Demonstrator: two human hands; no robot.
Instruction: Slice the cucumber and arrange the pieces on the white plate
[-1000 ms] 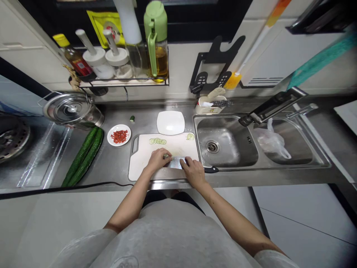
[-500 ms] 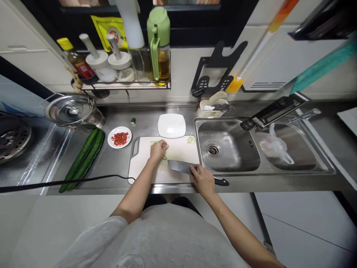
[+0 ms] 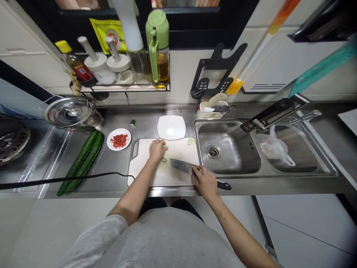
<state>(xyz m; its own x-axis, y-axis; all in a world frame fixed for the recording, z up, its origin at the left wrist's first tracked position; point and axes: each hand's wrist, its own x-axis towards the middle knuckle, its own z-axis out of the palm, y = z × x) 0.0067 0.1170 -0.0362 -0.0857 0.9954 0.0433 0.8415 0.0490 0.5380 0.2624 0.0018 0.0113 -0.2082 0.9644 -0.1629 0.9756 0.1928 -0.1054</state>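
Observation:
On a white cutting board [image 3: 178, 176], my left hand [image 3: 156, 149] is closed, with cucumber slices [image 3: 165, 146] at its fingertips. A single thin cucumber slice [image 3: 164, 160] lies just below those fingers. My right hand [image 3: 206, 181] grips a kitchen knife [image 3: 182, 165] near the heel of the blade, and the black handle sticks out behind the palm. The blade points left, some way apart from my left hand. In the board's upper right corner lie a few more pale slices [image 3: 191, 142]. Bits of cucumber are partly hidden behind my left hand.
A white plate [image 3: 171, 127] stands behind the board. To the left are a small dish [image 3: 119, 139] of chopped red pepper, a cucumber end [image 3: 132, 122], two whole cucumbers [image 3: 82, 162] and a lidded pot [image 3: 73, 112]. A double sink [image 3: 228, 149] adjoins on the right.
The knife has shifted slightly to the right, away from my left hand. My left fingers have drawn in around the cucumber slices. The view has tilted up a little.

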